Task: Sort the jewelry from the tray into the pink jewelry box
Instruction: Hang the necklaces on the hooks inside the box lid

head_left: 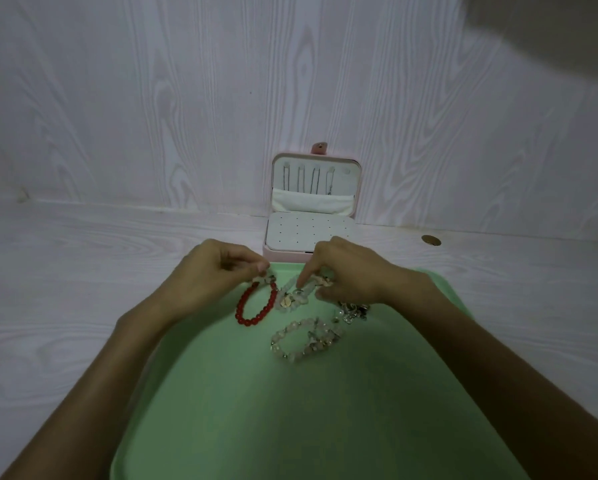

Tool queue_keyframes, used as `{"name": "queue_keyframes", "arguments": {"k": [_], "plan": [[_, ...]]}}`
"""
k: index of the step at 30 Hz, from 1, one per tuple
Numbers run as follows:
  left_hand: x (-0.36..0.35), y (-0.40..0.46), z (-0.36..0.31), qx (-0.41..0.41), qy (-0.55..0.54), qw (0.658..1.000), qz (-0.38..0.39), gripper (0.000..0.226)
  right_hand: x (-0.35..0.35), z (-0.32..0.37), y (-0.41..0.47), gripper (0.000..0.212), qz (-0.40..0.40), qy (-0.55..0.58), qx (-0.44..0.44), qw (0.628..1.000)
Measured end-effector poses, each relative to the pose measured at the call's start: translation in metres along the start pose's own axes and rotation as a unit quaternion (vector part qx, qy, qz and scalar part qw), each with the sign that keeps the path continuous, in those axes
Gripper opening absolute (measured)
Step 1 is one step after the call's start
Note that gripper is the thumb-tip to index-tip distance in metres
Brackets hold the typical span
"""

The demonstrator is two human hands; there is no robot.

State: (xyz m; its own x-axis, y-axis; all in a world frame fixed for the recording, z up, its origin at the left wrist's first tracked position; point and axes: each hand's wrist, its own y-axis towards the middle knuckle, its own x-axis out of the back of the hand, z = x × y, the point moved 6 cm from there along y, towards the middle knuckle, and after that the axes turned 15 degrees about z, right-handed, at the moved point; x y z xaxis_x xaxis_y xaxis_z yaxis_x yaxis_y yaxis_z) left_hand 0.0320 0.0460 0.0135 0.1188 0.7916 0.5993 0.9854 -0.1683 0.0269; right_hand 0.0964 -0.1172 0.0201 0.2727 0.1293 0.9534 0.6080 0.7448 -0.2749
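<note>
A green tray (256,410) lies in front of me with jewelry at its far end. My left hand (217,268) pinches pale beads at the top of a red bead bracelet (252,306). My right hand (349,271) has curled fingers in a cluster of pale bead bracelets (292,296), its index finger pointing down into them. Nearer me lie a clear bead bracelet (304,339) and a small pile of metal charms (353,311). The pink jewelry box (313,206) stands open behind the tray, necklaces hanging in its lid.
The box leans against a pale wood-grain wall on a surface of the same pattern. A small round brown hole (431,240) sits in the surface to the right of the box. My forearms cross over the tray's sides.
</note>
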Motion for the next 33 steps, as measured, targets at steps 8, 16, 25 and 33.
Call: {"name": "queue_keyframes", "arguments": {"k": [8,16,25,33], "plan": [[-0.015,0.004,0.013,0.05,0.126,0.985,0.108,0.021,0.0,-0.001,-0.007,0.014,0.0,0.003,0.027,1.0],[-0.005,0.001,0.016,0.103,0.189,0.976,0.026,0.018,0.004,-0.007,-0.012,0.03,0.091,0.021,-0.033,0.995],[0.0,0.0,0.02,0.108,0.196,0.975,0.002,0.019,0.003,0.002,0.023,0.024,0.051,0.007,-0.037,0.998],[-0.011,0.005,0.004,-0.004,0.138,0.99,-0.003,0.025,0.009,-0.014,-0.001,0.007,0.003,0.273,0.072,0.959]]}}
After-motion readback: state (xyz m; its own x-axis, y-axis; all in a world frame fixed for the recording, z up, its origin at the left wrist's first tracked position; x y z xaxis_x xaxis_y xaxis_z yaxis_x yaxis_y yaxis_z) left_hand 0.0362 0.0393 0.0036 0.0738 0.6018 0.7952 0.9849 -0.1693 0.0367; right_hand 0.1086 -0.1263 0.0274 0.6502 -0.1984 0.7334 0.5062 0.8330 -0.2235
